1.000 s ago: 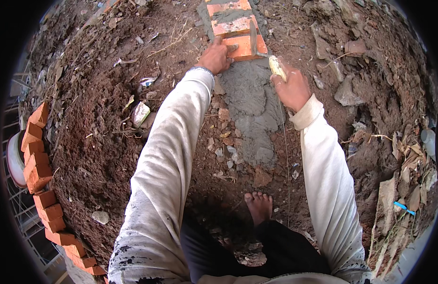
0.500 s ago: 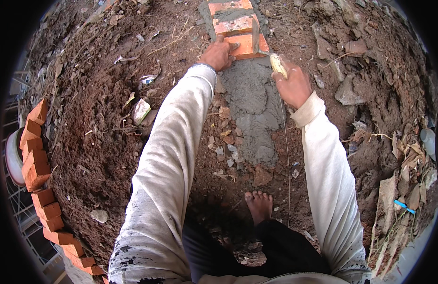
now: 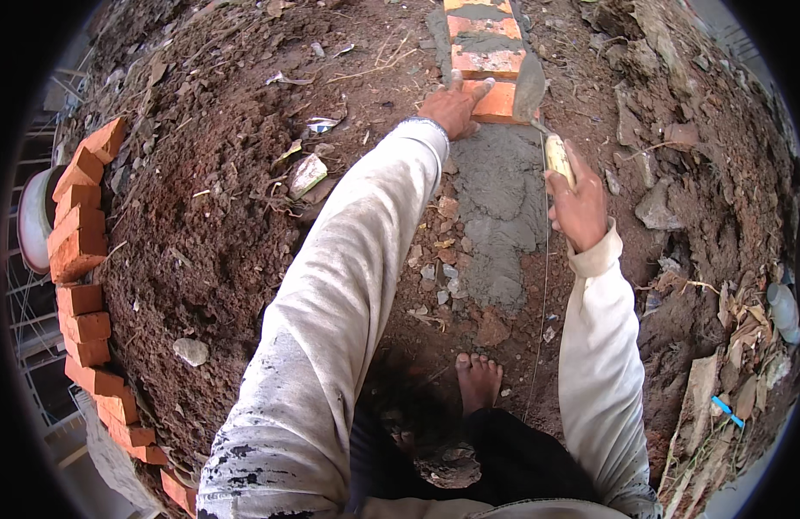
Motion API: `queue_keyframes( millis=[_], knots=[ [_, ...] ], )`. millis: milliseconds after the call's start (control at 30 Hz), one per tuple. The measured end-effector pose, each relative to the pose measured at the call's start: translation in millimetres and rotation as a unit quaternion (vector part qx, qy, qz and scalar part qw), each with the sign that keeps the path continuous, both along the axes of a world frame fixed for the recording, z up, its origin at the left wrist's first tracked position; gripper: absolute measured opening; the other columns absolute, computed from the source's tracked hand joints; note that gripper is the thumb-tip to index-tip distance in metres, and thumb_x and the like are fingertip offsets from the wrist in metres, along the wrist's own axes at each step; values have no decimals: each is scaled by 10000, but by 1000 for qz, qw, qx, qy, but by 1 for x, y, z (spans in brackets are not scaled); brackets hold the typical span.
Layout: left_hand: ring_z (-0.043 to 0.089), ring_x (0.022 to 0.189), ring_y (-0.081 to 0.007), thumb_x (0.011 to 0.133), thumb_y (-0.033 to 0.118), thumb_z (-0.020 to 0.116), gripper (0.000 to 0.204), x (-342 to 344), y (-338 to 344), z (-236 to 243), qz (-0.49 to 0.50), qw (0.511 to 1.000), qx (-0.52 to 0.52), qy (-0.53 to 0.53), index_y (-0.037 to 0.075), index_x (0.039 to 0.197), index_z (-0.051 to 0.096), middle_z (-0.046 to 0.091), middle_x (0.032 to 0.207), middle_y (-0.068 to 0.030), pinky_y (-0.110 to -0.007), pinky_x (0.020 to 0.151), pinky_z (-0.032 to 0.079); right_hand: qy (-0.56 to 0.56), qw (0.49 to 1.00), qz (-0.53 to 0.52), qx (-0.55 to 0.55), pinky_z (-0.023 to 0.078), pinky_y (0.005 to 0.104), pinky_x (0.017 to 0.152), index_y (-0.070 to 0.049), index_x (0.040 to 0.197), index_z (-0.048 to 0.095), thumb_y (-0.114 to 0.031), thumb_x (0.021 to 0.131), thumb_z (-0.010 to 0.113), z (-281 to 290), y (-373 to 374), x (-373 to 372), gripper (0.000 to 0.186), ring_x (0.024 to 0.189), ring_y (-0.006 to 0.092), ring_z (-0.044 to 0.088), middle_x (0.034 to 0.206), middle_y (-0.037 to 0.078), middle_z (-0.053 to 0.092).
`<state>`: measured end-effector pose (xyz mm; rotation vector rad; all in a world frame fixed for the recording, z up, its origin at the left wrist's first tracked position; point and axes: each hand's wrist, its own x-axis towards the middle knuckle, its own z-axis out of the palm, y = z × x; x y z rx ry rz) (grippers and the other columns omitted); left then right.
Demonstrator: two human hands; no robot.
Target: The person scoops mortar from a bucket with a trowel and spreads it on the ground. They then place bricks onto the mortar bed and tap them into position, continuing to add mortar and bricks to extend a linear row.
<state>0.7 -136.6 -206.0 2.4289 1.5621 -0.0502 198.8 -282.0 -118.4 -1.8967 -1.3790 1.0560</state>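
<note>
An orange brick [image 3: 495,104] lies at the near end of a row of bricks [image 3: 485,33] with grey mortar between them. My left hand [image 3: 453,111] rests on its left end, thumb and forefinger spread over the brick; the other fingers are partly hidden. My right hand [image 3: 580,201] is closed round the pale handle of a trowel [image 3: 530,86]. The trowel's mortar-smeared blade stands tilted against the brick's right end. On the near side of this brick a bed of wet grey mortar [image 3: 502,203] stretches over the soil toward me.
A thin string [image 3: 544,294] runs along the mortar's right side. Stacked orange bricks [image 3: 78,242] line the left edge, beside a round pale container [image 3: 38,221]. My bare foot [image 3: 478,381] stands below the mortar. Stones [image 3: 658,208] and a plastic bottle [image 3: 784,313] lie to the right.
The trowel blade has turned from edge-on to showing its flat face at the brick's right end. My right hand sits lower relative to the brick. The whole view has shifted.
</note>
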Motion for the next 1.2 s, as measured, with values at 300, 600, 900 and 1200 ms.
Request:
queue_keyframes(
  millis=[300,600,900,1200],
  knots=[
    [639,1026,-290,875,361,626,465,-176,-82,294,-25,983,82,162,137,1278,570,679,1066,-129,-406,949,485,218,975,-29,22,380,225,391,-29,1411,373,-141,904,507,-13,-157,-33,536,499,100,464,830,82,545],
    [274,1372,-367,614,829,598,1126,-455,-259,369,319,880,136,324,137,1455,313,299,1480,-207,-491,1113,254,214,975,-14,57,368,233,372,-40,1417,360,-152,917,499,6,-159,-38,531,455,95,456,821,64,536],
    [496,1160,-322,694,201,721,503,-410,-248,378,97,903,186,375,49,1123,507,537,1180,-110,-411,997,392,225,973,-31,50,408,230,426,17,1373,398,-107,885,552,20,-170,-43,527,517,90,472,880,84,573],
    [503,1144,-148,926,283,617,434,-436,-273,456,247,945,212,-26,-9,1234,526,590,1185,-88,-302,1006,352,194,977,-48,71,397,215,446,21,1353,427,-55,857,574,21,-182,5,523,512,58,457,823,44,595]
  ],
)
